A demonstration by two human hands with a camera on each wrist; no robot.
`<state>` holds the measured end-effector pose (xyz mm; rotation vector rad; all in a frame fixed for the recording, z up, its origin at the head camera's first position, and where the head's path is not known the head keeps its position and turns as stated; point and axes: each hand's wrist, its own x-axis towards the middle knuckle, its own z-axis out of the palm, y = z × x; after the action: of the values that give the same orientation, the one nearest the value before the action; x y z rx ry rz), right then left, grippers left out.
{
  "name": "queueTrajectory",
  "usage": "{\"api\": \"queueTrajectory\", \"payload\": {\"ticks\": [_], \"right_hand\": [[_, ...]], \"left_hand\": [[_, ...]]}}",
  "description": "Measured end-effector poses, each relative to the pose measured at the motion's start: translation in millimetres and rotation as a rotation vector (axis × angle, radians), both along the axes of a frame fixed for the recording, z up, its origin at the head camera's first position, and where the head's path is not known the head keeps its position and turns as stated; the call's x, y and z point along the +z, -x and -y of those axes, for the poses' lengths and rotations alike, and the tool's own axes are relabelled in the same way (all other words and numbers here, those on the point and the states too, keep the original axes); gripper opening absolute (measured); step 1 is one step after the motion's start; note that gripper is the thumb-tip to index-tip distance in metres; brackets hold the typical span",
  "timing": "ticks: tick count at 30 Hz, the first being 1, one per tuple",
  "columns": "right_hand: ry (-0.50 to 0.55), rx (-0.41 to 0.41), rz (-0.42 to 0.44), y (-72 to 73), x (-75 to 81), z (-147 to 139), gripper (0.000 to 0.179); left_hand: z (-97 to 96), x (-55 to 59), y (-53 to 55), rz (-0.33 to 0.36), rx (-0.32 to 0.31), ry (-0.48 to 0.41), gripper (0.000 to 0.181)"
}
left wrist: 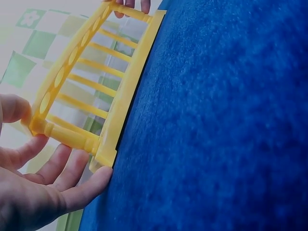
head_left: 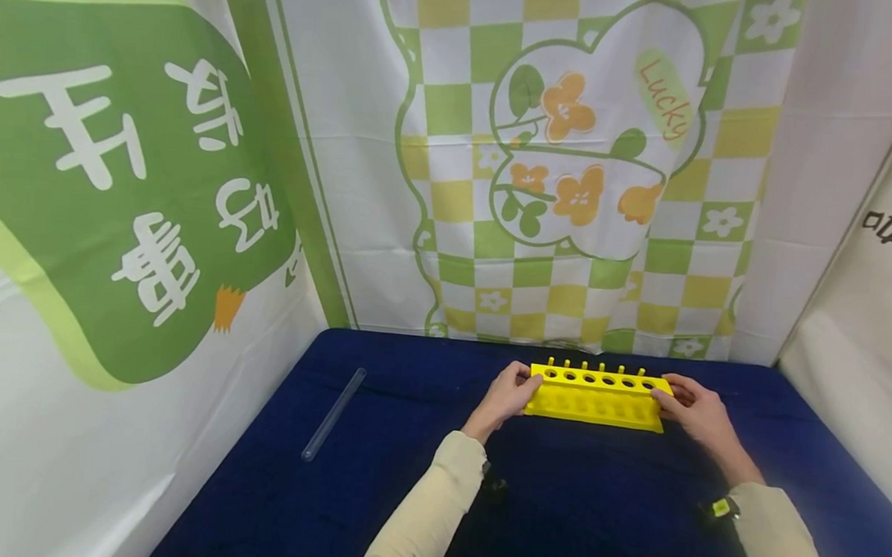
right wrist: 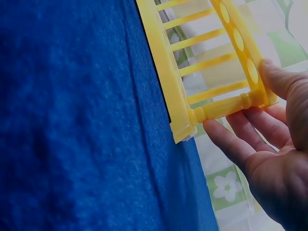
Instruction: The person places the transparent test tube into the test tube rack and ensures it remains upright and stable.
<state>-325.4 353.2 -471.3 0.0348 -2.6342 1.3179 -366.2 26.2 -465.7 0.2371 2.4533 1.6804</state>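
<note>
Where the blue table [head_left: 380,473] meets the checked backdrop, I see the yellow test-tube rack [head_left: 595,396] standing upright near the far edge, a row of round holes in its top plate. My left hand [head_left: 506,398] grasps the rack's left end, thumb on the top plate and fingers [left wrist: 72,169] curled against the end post. My right hand [head_left: 695,410] grasps the right end likewise, fingers [right wrist: 231,142] along the post. A clear glass tube [head_left: 334,413] lies flat on the table, well apart to the left of the rack
</note>
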Motion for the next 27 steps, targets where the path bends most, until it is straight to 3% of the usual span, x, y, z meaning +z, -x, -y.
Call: {"api": "queueTrajectory", "payload": {"ticks": [27], "right_hand": [[-0.01,0.011,-0.004,2.2,3.2,23,0.073]], "left_hand": [[22.2,-2.5,0.9,-0.012,0.003,-0.003,0.036]]}}
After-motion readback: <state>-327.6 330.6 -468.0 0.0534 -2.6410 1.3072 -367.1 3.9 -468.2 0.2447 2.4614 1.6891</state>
